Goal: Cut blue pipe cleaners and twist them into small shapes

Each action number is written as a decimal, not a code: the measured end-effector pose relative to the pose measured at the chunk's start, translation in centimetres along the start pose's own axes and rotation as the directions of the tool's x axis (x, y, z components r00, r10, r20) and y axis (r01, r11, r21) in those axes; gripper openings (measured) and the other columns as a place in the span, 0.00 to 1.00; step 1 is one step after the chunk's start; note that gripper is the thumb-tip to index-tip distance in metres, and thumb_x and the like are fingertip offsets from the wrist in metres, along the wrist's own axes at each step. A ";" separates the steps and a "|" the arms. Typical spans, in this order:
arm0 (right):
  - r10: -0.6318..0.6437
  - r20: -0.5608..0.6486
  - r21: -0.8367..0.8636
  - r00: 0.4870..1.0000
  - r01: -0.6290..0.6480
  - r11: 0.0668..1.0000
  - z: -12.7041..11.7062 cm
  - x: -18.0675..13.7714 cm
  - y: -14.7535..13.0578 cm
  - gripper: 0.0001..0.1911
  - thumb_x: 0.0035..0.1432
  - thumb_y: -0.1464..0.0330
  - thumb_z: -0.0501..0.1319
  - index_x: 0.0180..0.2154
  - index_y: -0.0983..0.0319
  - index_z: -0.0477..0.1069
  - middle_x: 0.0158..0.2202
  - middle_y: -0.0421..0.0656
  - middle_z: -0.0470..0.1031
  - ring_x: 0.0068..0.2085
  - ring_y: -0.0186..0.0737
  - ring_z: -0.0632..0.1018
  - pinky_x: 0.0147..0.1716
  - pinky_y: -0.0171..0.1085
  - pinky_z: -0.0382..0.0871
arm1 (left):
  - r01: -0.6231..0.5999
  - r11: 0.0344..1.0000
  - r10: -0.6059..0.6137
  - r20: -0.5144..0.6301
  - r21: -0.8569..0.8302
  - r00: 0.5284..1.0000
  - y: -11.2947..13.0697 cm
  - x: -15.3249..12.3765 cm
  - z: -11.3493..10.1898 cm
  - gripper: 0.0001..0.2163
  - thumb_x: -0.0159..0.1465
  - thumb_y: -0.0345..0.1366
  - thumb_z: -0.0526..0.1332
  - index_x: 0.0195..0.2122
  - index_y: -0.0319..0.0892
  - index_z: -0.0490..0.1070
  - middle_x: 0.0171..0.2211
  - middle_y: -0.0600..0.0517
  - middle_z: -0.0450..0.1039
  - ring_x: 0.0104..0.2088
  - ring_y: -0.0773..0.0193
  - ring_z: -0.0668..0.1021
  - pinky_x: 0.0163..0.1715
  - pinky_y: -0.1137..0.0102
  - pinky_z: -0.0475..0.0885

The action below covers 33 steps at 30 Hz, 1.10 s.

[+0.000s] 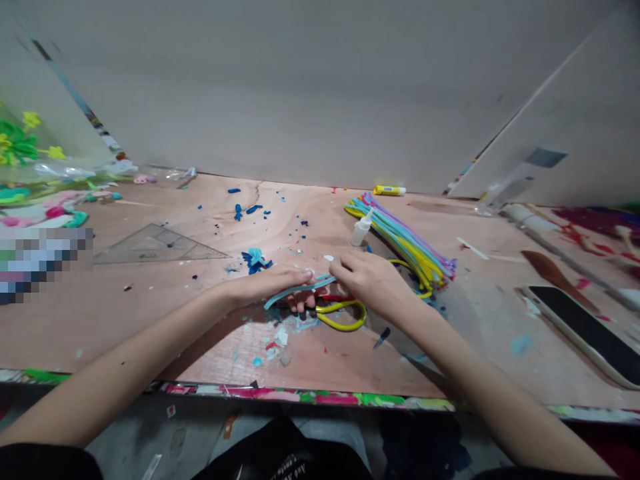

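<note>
Pale blue pipe cleaner point(300, 291) stretches between both hands: the right hand point(370, 283) pinches its far end while the left hand point(263, 287) curls around it. Yellow-handled scissors point(350, 325) lie just beneath the left fingertips point(300, 303), and a multicoloured pipe-cleaner bundle point(400, 243) sits beyond the right fingers point(345, 267).

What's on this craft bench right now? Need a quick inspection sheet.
surface: pale plywood tabletop, paint-stained front edge, scattered scraps.
job's things: pale blue pipe cleaner held across both hands; red-and-yellow-handled scissors beneath the hands; bundle of pastel pipe cleaners beside the right hand.
clutter: white plastic squeeze bottle; yellow glue stick; clear plastic set square; blue clay crumbs; black-screened smartphone.
grippers: bare left hand and bare right hand, fingers on the pipe cleaner.
cables: nothing seen.
surroundings: grey-white wall panel; green-and-yellow craft flowers at far left.
</note>
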State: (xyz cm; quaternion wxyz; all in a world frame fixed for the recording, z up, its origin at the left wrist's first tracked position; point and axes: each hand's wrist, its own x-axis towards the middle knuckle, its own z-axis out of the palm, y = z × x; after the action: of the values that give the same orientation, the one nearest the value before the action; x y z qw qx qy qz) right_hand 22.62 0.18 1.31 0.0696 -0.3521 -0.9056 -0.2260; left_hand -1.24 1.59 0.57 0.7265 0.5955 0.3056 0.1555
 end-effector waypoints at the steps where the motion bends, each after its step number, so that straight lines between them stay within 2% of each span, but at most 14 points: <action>1: -0.015 0.002 0.010 1.000 0.015 1.000 0.2 0.1 -0.3 0.07 0.65 0.77 0.57 0.36 0.64 0.74 0.33 0.46 0.75 0.34 0.42 0.71 0.32 0.38 0.54 | 0.000 0.999 0.001 -0.032 0.038 0.999 -0.1 0.1 0.2 0.16 0.66 0.49 0.60 0.35 0.39 0.74 0.29 0.51 0.73 0.28 0.68 0.71 0.31 0.71 0.66; 5: -0.042 0.033 0.066 0.999 0.039 0.997 0.5 0.3 -1.3 0.07 0.65 0.77 0.58 0.36 0.65 0.73 0.32 0.46 0.75 0.32 0.40 0.71 0.31 0.38 0.54 | -0.026 0.985 0.034 -0.043 0.170 0.998 -0.4 0.4 0.3 0.14 0.65 0.46 0.62 0.31 0.40 0.68 0.22 0.57 0.61 0.21 0.72 0.62 0.22 0.73 0.55; 9: -0.005 0.021 0.152 1.000 0.001 0.988 0.5 0.2 -1.4 0.07 0.68 0.74 0.56 0.37 0.65 0.72 0.33 0.47 0.76 0.32 0.40 0.72 0.30 0.37 0.55 | -0.043 0.995 0.046 -0.032 0.095 0.998 -0.6 0.5 0.1 0.17 0.65 0.50 0.62 0.30 0.42 0.63 0.22 0.60 0.52 0.19 0.73 0.55 0.19 0.73 0.48; 12: 0.004 -0.048 0.240 0.999 0.008 0.971 0.5 0.0 -0.9 0.12 0.71 0.67 0.53 0.39 0.65 0.71 0.34 0.48 0.75 0.33 0.41 0.72 0.31 0.37 0.57 | -0.080 0.996 0.083 -0.073 0.045 0.994 -0.6 0.5 0.1 0.17 0.64 0.50 0.63 0.30 0.42 0.63 0.21 0.60 0.53 0.20 0.73 0.54 0.19 0.73 0.47; 17: -0.003 -0.201 0.255 0.980 0.056 0.965 0.3 -0.1 -0.4 0.17 0.73 0.65 0.48 0.41 0.66 0.73 0.34 0.49 0.75 0.34 0.42 0.72 0.33 0.38 0.60 | -0.137 0.987 0.155 -0.284 0.082 0.946 -0.4 0.4 0.4 0.15 0.64 0.46 0.61 0.27 0.43 0.62 0.18 0.59 0.55 0.18 0.72 0.57 0.19 0.73 0.50; 25: 0.085 -0.214 0.289 0.973 -0.020 0.957 0.2 -0.3 -0.6 0.13 0.70 0.69 0.53 0.39 0.64 0.75 0.34 0.48 0.75 0.35 0.42 0.71 0.33 0.37 0.61 | -0.141 0.949 0.213 -0.242 0.283 0.947 -0.6 0.7 0.1 0.13 0.63 0.46 0.61 0.30 0.41 0.68 0.22 0.57 0.61 0.22 0.70 0.62 0.22 0.73 0.55; 29: 0.126 -0.261 0.359 0.957 -0.024 0.933 0.2 -0.3 -0.6 0.12 0.71 0.67 0.53 0.43 0.63 0.74 0.37 0.49 0.77 0.37 0.42 0.73 0.37 0.38 0.64 | -0.153 0.958 0.203 -0.198 0.241 0.959 -0.5 0.6 0.2 0.15 0.64 0.47 0.60 0.29 0.40 0.68 0.21 0.57 0.60 0.21 0.70 0.61 0.21 0.73 0.54; 33: 0.125 -0.309 0.382 0.943 0.002 0.924 0.1 -0.3 -0.8 0.12 0.71 0.70 0.52 0.43 0.63 0.73 0.37 0.48 0.79 0.37 0.42 0.74 0.39 0.38 0.66 | -0.159 0.963 0.195 -0.160 0.216 0.968 -0.4 0.3 0.6 0.18 0.67 0.48 0.59 0.26 0.40 0.65 0.20 0.58 0.58 0.20 0.72 0.59 0.20 0.73 0.52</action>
State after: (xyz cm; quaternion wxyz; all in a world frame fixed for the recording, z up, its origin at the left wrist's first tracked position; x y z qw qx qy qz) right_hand 22.33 -0.43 0.87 0.2924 -0.3183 -0.8961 -0.1009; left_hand -0.69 1.27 0.21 0.6149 0.6747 0.3294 0.2413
